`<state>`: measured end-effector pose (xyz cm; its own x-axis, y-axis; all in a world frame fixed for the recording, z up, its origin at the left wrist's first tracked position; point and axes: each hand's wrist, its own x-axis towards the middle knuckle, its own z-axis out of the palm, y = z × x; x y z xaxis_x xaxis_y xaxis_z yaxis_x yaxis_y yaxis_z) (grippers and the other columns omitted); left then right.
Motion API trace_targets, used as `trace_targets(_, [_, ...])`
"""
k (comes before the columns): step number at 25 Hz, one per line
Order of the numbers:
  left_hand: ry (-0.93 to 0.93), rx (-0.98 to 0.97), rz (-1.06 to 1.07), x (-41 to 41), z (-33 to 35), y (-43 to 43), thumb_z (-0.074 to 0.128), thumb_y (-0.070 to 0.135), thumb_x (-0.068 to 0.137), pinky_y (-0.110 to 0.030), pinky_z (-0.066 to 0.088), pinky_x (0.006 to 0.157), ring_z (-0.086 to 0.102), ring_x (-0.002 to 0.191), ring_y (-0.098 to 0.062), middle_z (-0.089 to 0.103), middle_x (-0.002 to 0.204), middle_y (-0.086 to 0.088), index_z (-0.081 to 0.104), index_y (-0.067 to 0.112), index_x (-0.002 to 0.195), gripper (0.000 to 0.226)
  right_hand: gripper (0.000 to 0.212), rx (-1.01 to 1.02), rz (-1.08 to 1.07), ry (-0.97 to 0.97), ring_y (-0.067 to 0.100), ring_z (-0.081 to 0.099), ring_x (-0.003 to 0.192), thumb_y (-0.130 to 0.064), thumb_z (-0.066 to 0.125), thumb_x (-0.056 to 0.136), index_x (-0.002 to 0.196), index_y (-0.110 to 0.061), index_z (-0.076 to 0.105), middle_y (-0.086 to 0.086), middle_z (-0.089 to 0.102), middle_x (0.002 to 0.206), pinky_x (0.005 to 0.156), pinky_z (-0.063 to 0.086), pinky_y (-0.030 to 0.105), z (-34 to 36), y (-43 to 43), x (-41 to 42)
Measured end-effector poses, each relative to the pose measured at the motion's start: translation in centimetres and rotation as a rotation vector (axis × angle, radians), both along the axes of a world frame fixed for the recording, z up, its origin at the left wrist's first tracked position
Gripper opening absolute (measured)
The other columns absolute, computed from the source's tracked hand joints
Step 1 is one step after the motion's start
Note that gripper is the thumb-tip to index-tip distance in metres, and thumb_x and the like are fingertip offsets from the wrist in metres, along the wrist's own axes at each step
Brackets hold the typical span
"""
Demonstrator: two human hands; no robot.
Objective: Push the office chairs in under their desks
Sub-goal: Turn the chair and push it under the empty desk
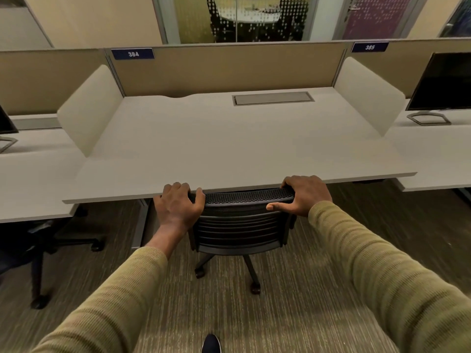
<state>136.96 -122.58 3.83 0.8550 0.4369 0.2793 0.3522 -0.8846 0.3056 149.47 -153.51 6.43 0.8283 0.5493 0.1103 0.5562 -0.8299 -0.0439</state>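
A black office chair [239,225] with a mesh-topped, slatted backrest stands right in front of me. Its seat is hidden under the pale desk [229,143] labelled 384, and the top of the backrest meets the desk's front edge. My left hand [178,205] grips the backrest's left top corner. My right hand [303,194] grips the right top corner, thumb along the rear. Two caster legs show below on the carpet.
Another black chair [38,250] stands at the left, partly under the neighbouring desk. A dark monitor [443,82] sits on desk 385 at the right. White side screens and a tan partition [224,67] bound the desk. My shoe [211,343] is on the carpet.
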Motion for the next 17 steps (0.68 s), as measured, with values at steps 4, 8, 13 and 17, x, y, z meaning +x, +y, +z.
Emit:
trace_targets(4, [-0.012,0.011,-0.007,2.3,0.1,0.6,0.035,0.055,0.090,-0.041,0.035,0.075,0.052,0.081,-0.025,0.050,0.077,0.004,0.059,0.014,0.075,0.049,0.104,0.037,-0.018,-0.003,0.017,0.060,0.078,-0.111,0.024,0.048,0.098,-0.029,0.063,-0.009,0.067,0.087,0.079,0.046,0.034,-0.2,0.3,2.0])
trace_targets(8, [0.003,0.004,-0.013,4.2,0.2,1.0,0.034,0.055,0.089,-0.041,0.035,0.075,0.052,0.081,-0.026,0.053,0.079,0.002,0.060,0.013,0.077,0.051,0.099,0.058,-0.023,-0.016,0.017,0.059,0.076,-0.110,0.026,0.048,0.095,-0.031,0.062,-0.010,0.065,0.084,0.078,0.045,0.034,-0.4,0.9,3.9])
trace_targets(13, [-0.005,0.054,-0.023,5.0,-1.0,0.3,0.031,0.059,0.089,-0.041,0.036,0.073,0.055,0.081,-0.028,0.063,0.082,-0.004,0.063,0.012,0.081,0.058,0.093,0.044,-0.007,-0.036,0.014,0.055,0.074,-0.109,0.027,0.050,0.093,-0.032,0.058,-0.012,0.061,0.082,0.073,0.040,0.030,-1.1,0.1,5.7])
trace_targets(17, [0.012,0.057,-0.028,5.3,-0.9,0.0,0.029,0.060,0.089,-0.041,0.036,0.074,0.057,0.083,-0.029,0.065,0.085,-0.007,0.066,0.010,0.083,0.061,0.093,0.022,-0.024,-0.038,0.015,0.055,0.075,-0.109,0.027,0.052,0.094,-0.032,0.059,-0.012,0.057,0.081,0.073,0.037,0.030,-1.1,-0.2,5.7])
